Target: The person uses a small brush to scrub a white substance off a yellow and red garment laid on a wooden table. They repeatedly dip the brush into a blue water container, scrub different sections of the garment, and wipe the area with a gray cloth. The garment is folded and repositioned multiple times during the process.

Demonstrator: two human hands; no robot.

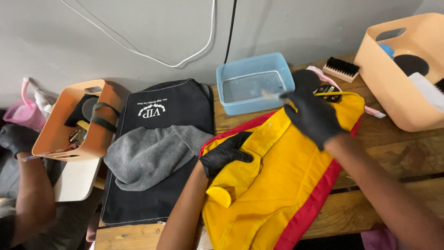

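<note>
The yellow-and-red garment (286, 185) is covering the middle of the worktop (393, 153), leaving bare planks lying open only to its right. A blue tub (254, 83) is blocking the way behind it, touching the wall. A peach bin (407, 74) is closing the far right corner, with a brush (341, 69) just beside it. Leftward, a grey towel (148, 157) on a black bag (157, 139) and a tilted orange basket (74, 120), near another person's arm (32, 199), are crowding that side.
</note>
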